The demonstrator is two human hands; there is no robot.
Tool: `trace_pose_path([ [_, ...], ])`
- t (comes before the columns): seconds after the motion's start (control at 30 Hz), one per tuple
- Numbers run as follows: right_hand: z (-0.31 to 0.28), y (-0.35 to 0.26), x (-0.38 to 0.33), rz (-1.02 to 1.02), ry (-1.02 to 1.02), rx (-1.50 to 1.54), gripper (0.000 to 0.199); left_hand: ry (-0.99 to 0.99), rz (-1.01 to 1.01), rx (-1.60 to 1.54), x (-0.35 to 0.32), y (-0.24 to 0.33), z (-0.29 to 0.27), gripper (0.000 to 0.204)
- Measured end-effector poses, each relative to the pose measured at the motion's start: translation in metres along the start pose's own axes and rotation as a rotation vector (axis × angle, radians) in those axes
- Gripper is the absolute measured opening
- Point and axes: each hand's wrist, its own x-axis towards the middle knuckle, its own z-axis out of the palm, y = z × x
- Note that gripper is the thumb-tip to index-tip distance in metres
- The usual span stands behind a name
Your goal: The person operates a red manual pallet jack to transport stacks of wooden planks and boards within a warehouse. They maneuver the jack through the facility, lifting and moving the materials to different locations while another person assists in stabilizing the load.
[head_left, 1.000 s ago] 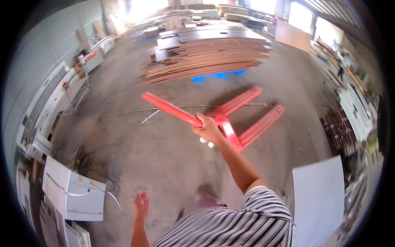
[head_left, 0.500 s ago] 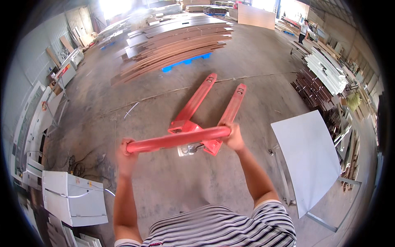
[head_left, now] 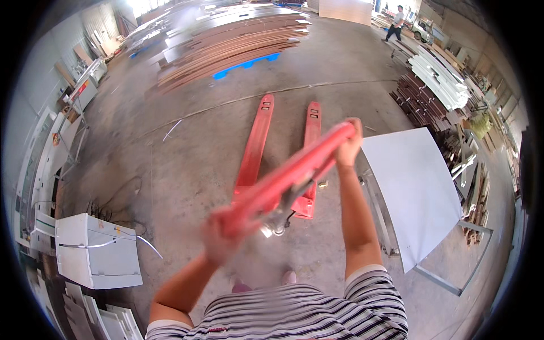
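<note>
Across the concrete floor [head_left: 345,65], a broad stack of boards [head_left: 238,42] rests on a blue pallet [head_left: 247,66] toward the far side. Nearer, directly ahead of the person, stands a red pallet truck [head_left: 253,146], its two forks [head_left: 312,123] pointing away from the body. A pale panel [head_left: 413,192] lies over a metal frame [head_left: 439,280] to the right. The truck's handle [head_left: 292,169] slants, its right end farther out. The right hand [head_left: 349,146] grasps that end; the left hand [head_left: 220,235], blurred, clasps the nearer one.

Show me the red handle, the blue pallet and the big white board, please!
Red handle [head_left: 288,177], head view: middle of its bar.
Blue pallet [head_left: 247,65], head view: its visible near edge.
White board [head_left: 412,195], head view: middle of its flat face.
</note>
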Motion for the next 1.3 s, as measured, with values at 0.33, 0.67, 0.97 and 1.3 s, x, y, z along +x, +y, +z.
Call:
trace_pose_path([
  [0.33, -0.233, -0.126, -0.130, 0.199, 0.309, -0.173, 0.019, -0.497, 0.332, -0.548, -0.040, 0.056, -0.029, 0.041],
  [0.67, -0.264, -0.315, -0.324, 0.130, 0.256, -0.261, 0.060, -0.304, 0.491, -0.437, -0.024, 0.006, -0.068, 0.035],
  [0.97, -0.258, -0.353, -0.380, 0.210, 0.293, -0.165, 0.042, -0.262, 0.538, -0.328, -0.045, -0.001, -0.110, 0.032],
  [1.3, -0.266, -0.296, -0.319, 0.048, 0.195, -0.279, 0.034, -0.049, 0.407, -0.216, -0.008, -0.011, -0.010, 0.036],
])
